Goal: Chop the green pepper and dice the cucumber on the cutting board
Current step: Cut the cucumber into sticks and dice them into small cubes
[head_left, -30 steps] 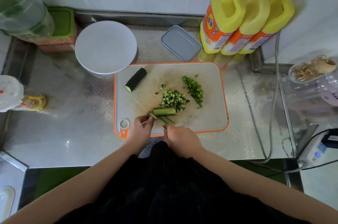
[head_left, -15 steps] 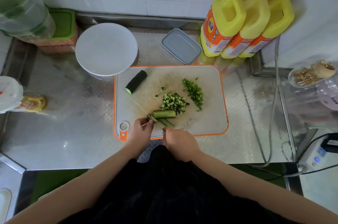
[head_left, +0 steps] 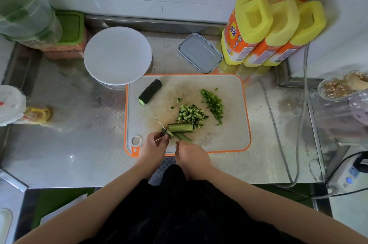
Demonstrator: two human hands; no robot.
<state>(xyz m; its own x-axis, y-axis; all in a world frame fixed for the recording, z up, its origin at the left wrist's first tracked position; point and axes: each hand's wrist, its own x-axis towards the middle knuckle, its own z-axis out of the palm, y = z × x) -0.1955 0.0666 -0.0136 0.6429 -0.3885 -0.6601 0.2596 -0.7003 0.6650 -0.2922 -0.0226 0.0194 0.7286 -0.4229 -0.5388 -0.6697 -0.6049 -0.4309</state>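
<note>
A white cutting board (head_left: 225, 136) with an orange rim lies on the steel counter. On it are a dark uncut cucumber piece (head_left: 150, 92), a pile of diced cucumber (head_left: 190, 114) and chopped green pepper (head_left: 213, 104). Two long cucumber strips (head_left: 181, 127) lie near the board's front edge. My left hand (head_left: 154, 148) pinches their left end. My right hand (head_left: 192, 157) grips the handle of a knife (head_left: 158, 121), whose thin blade is seen edge-on and crosses the strips' left end beside my left fingertips.
A round white lid (head_left: 117, 54) and a grey lidded box (head_left: 200, 52) sit behind the board. Three yellow pump bottles (head_left: 270, 30) stand at the back right. A cable (head_left: 298, 124) runs down the right side, and a clear container (head_left: 342, 92) stands at the right.
Both hands and the knife stay at the left end of the cucumber strips. Only the camera view has shifted slightly.
</note>
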